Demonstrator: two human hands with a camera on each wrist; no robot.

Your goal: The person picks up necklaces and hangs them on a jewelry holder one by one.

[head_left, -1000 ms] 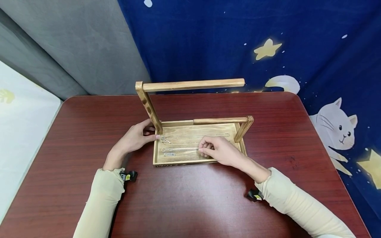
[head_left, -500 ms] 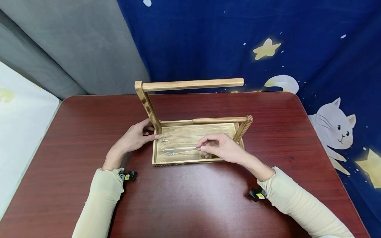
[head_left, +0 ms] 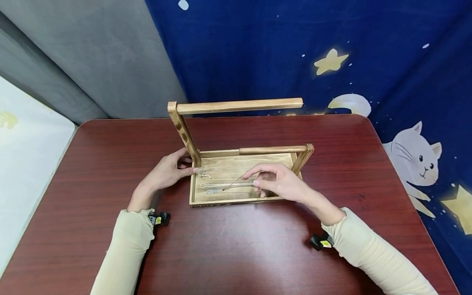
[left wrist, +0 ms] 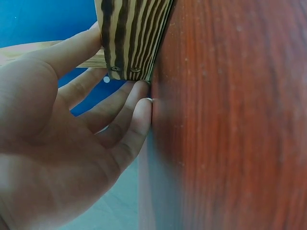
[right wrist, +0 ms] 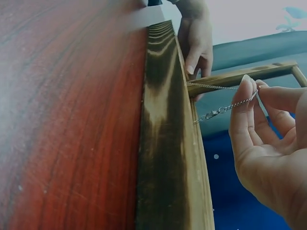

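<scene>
A shallow wooden tray (head_left: 228,202) with upright posts lies on the table, several thin chain necklaces inside. My left hand (head_left: 167,170) holds its left end, thumb on the rim and fingers behind the post (head_left: 186,139). In the left wrist view those fingers reach round the striped end panel (left wrist: 127,43). My right hand (head_left: 280,183) is over the tray's right half. Its thumb and fingertips pinch a silver chain necklace (right wrist: 216,112), whose clasp hangs below the fingers in the right wrist view. A small bluish-silver pendant (head_left: 212,191) lies near the tray's front left.
A wooden bar (head_left: 239,106) extends from the tall left post above the tray's back. A lower round bar (head_left: 273,149) runs along the back to a shorter right post (head_left: 302,159). The red-brown table (head_left: 236,246) ends against a blue curtain (head_left: 250,49).
My right hand has drawn slightly right and back, raising the chain off the tray floor between its spread fingers. The bluish-silver pendant has shifted a little right. My left hand has stayed put.
</scene>
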